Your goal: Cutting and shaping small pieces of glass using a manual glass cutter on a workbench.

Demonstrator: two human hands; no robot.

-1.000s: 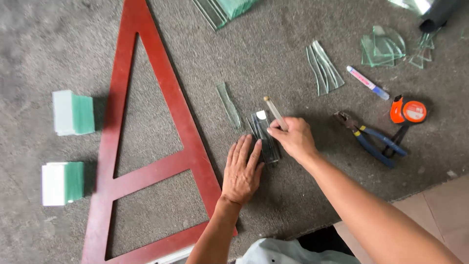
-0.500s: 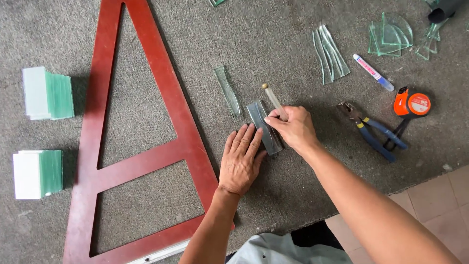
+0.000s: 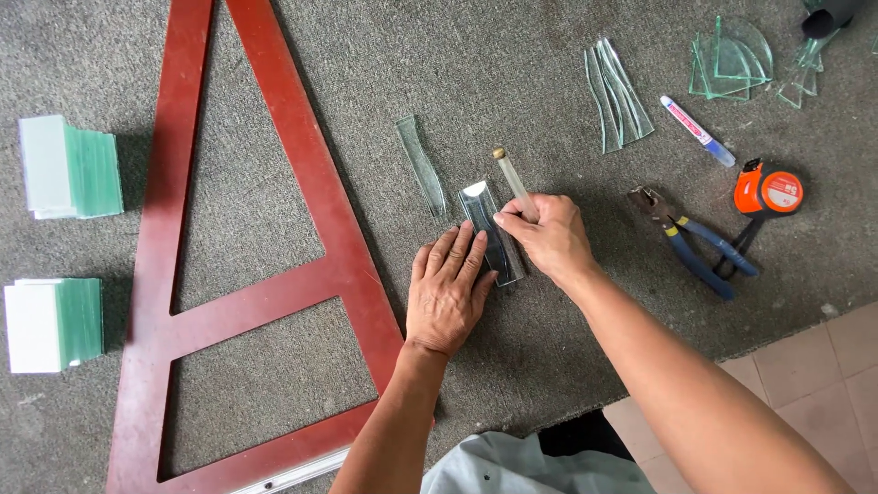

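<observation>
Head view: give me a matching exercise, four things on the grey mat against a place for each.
Things:
1. glass strip
2. pliers
3. tape measure
4. wooden frame

Places:
A. left of both hands
B. under the left hand's fingertips
C. far right, orange
D. just right of the right hand

Pairs: 1-B, 2-D, 3-C, 4-A

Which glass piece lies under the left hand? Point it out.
The narrow rectangular glass strip beneath the left hand's fingers. The curved sliver beside it and the fanned slivers farther right lie untouched.
</observation>
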